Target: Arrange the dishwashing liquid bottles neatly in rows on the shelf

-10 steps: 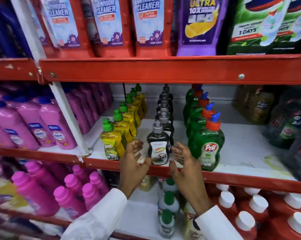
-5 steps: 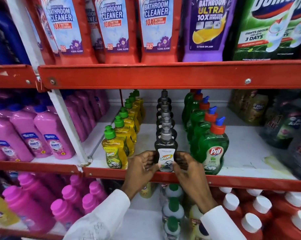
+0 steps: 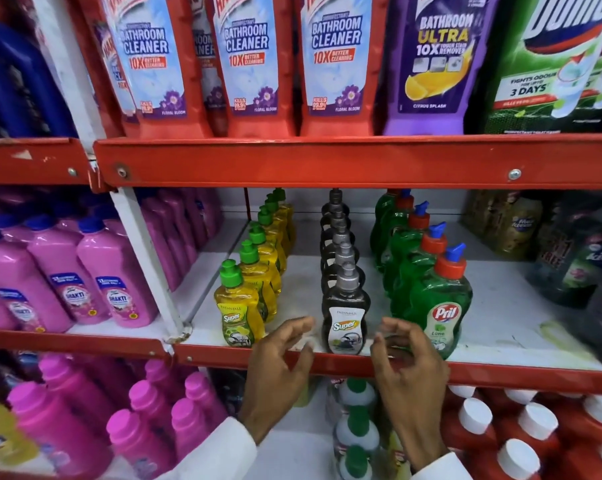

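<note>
Three rows of dishwashing liquid bottles run front to back on the middle shelf. At the left stands the yellow row with green caps, in the middle the dark row with grey caps, at the right the green Pril row with orange caps. My left hand hovers just left of the front dark bottle, fingers spread, not touching it. On that bottle's right side my right hand is also open and apart from it.
The red front lip of the shelf runs under my hands. Bathroom cleaner bottles fill the shelf above. Pink bottles stand to the left, dark pouches to the right, white-capped red bottles below.
Both hands held the front dark bottle half a second ago. They have let go and drawn slightly outward. The bottle stands at the shelf's front edge.
</note>
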### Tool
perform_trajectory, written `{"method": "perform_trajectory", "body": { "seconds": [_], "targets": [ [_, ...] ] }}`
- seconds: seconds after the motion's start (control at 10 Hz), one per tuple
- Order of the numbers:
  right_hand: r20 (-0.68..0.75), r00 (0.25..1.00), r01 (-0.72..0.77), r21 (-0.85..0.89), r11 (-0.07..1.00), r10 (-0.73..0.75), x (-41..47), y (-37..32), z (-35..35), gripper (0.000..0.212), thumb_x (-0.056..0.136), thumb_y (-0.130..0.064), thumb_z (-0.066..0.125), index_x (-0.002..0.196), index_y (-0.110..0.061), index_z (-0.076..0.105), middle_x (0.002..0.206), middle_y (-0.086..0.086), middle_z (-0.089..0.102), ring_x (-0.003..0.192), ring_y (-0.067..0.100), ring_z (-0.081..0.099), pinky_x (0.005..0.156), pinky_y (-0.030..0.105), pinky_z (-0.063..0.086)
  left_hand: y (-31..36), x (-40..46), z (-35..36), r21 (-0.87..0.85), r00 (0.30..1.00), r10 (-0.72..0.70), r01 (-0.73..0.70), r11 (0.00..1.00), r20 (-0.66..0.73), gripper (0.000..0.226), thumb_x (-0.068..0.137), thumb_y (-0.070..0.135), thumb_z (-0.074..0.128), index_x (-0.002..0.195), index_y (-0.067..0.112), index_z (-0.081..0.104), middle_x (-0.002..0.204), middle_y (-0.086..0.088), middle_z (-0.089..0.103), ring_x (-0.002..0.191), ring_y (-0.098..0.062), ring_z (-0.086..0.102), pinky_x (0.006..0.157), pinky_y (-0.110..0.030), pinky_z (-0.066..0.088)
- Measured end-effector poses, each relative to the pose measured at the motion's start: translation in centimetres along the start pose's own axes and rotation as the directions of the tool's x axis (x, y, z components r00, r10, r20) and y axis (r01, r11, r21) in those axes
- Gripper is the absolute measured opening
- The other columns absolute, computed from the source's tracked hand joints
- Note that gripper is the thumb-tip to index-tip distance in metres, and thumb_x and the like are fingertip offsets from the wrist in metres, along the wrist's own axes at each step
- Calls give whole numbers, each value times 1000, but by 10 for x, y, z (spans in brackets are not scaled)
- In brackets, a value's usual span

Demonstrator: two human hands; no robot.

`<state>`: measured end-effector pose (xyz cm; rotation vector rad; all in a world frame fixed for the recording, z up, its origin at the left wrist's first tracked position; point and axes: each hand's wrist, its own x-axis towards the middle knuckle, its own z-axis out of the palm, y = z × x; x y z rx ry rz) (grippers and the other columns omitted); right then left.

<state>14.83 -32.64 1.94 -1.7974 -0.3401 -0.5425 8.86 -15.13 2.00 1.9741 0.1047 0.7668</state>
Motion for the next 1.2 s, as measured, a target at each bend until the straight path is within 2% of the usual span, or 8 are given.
{"method": "perform_trajectory", "body": {
  "seconds": [0.2, 0.3, 0.4, 0.5, 0.6, 1.0, 1.1, 1.2],
  "targets": [
    [162, 980, 104, 85, 991, -117, -8, -19, 26, 24, 83, -8, 73, 97, -27, 70, 95, -15, 73, 81, 1, 70, 71, 7, 50, -9, 4, -43, 42, 926, 118, -111, 993, -359, 22, 68, 22, 55, 90, 25, 54, 90, 10, 62, 87, -16, 63, 79, -26, 50],
    [326, 944, 24, 95, 995, -54, -3, -28, 51, 30, 84, -12, 72, 110, -26, 69, 104, -15, 73, 85, -3, 70, 74, 7, 51, -23, 15, -58, 118, 936, 71, -31, 993, -346, 39, 67, 22, 61, 104, 19, 50, 102, -2, 59, 93, -22, 62, 85, -30, 51],
    [475, 880, -12, 26, 1000, -2, -26, -68, 124, 43, 85, -12, 73, 126, -21, 63, 112, -8, 71, 95, 0, 68, 84, 14, 54, -62, 14, -128, 161, 982, -82, 110, 981, -171, 56, 75, 10, 73, 125, 13, 48, 116, -7, 66, 103, -20, 67, 94, -43, 56],
    [566, 822, -94, 22, 995, 66, -20, -66, 133, 44, 86, -8, 72, 129, -13, 62, 113, -1, 73, 94, 8, 69, 79, 5, 50, -69, 19, -126, 311, 998, -61, 53, 949, 19, 47, 80, 20, 69, 125, 14, 57, 110, -3, 75, 100, -17, 71, 92, -43, 57],
    [555, 828, -110, 34, 993, 73, -13, -58, 130, 38, 86, -5, 72, 123, -13, 67, 107, -4, 74, 89, 1, 68, 76, 1, 47, -63, 20, -119, 337, 1000, 2, -11, 941, 25, 38, 81, 23, 72, 118, 19, 64, 104, 3, 78, 93, -11, 74, 87, -39, 59],
    [497, 859, -139, -2, 990, 121, -11, -51, 127, 35, 84, -5, 72, 118, -14, 69, 108, -3, 76, 95, 8, 73, 91, 32, 59, -67, 21, -116, 296, 999, 22, -30, 955, 32, 41, 81, 43, 71, 119, 31, 62, 104, 15, 77, 94, 5, 70, 87, -33, 59],
    [421, 899, -144, 27, 989, 120, -18, -62, 119, 35, 84, -7, 75, 117, -17, 69, 108, -8, 75, 94, 9, 74, 88, 33, 60, -67, 21, -116, 303, 998, 11, -31, 952, 68, 49, 83, 33, 74, 129, 26, 58, 116, 9, 74, 105, -2, 69, 93, -35, 57],
    [52, 996, -78, 264, 961, 66, -22, -83, 84, 37, 83, -17, 76, 117, -27, 65, 97, -12, 77, 81, 5, 73, 74, 24, 62, -41, 19, -122, 424, 990, 136, -110, 899, -31, 66, 87, 32, 69, 145, 19, 41, 144, -3, 56, 130, -20, 56, 111, -37, 45]
  ]
}}
